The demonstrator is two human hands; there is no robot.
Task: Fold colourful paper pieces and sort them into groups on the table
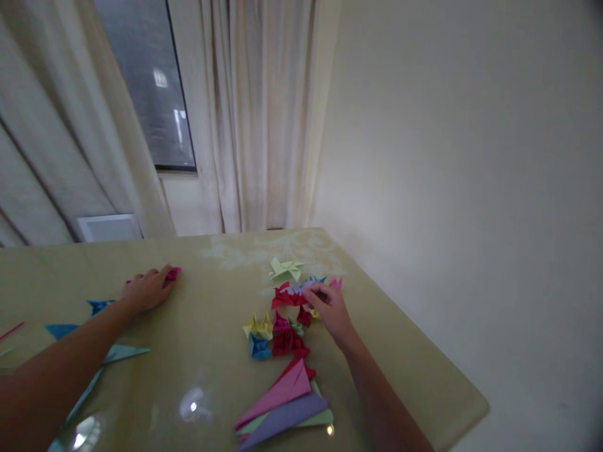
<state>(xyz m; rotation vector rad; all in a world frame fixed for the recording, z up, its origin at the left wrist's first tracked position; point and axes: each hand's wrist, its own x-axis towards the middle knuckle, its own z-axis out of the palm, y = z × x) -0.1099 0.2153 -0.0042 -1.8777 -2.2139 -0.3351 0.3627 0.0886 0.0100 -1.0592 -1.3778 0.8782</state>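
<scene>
My left hand (149,290), at eleven o'clock, lies over bright pink paper (174,274); I can't tell how tight its fingers are. My right hand (328,306), at one o'clock, has thumb and finger close together by purple folded paper (296,289); I can't tell if they pinch it. From that hand, long folded papers (288,414) lie at seven o'clock, and pale green paper (285,269) sits at ten.

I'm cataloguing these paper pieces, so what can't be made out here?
All in the head view:
Magenta paper: partly hidden by the left hand.
Right hand: its own pose hides whether it grips the lilac piece.
Pale blue paper: partly behind the left forearm.
Thin red strip: cut off by the picture's left edge.
</scene>
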